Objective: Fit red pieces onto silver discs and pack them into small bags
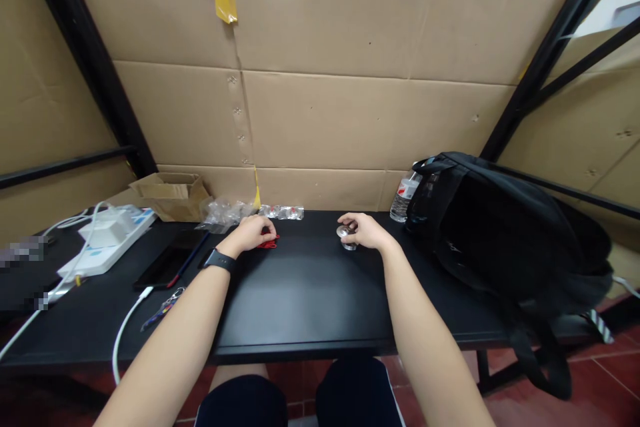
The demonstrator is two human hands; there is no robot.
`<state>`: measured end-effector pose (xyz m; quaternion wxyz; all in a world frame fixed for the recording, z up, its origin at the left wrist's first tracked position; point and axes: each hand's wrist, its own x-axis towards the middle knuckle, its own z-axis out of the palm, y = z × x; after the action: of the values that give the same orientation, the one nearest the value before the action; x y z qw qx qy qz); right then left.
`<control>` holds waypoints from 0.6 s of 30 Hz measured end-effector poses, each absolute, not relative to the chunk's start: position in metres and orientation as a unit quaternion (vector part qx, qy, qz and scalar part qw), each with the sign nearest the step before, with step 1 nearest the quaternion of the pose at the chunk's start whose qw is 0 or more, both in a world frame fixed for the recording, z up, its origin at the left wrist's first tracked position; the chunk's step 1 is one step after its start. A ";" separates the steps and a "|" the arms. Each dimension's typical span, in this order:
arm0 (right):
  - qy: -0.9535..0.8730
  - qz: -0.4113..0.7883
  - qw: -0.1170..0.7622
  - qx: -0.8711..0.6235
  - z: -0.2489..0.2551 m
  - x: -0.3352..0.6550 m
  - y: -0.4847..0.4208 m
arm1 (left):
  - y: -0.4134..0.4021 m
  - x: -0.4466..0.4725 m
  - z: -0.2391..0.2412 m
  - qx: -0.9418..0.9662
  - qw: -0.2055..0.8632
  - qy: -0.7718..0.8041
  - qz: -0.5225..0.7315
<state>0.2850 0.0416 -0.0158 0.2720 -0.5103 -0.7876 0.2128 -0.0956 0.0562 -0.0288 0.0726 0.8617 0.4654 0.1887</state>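
Curled at the back centre of the black table, my left hand [254, 233] has its fingers closed on a bundle of thin red cord [270, 243], which partly shows beneath them. To its right, my right hand [369, 231] grips a small shiny silver yo-yo [349, 246] of two round halves, thumb and fingers around its edge. The yo-yo is tilted and close to the tabletop; I cannot tell whether it touches. A gap of bare tabletop separates the two hands. No cord is visible between them.
A clear plastic wrapper [226, 212] and a silver blister strip [287, 212] lie behind my left hand. Leftward are a paper bag [173, 195], power strip [110, 247], phone [173, 260] and keychain [164, 308]. A water bottle [404, 199] and black backpack [505, 233] stand right.
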 end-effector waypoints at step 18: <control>-0.712 0.298 0.522 -0.363 -0.019 0.193 0.016 | 0.023 -0.026 -0.010 0.781 0.190 0.405 0.435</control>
<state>0.1932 0.0156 -0.0189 0.5216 -0.3631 -0.7122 0.2981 -0.0261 0.0228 -0.0097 0.1896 0.7814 0.4052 0.4350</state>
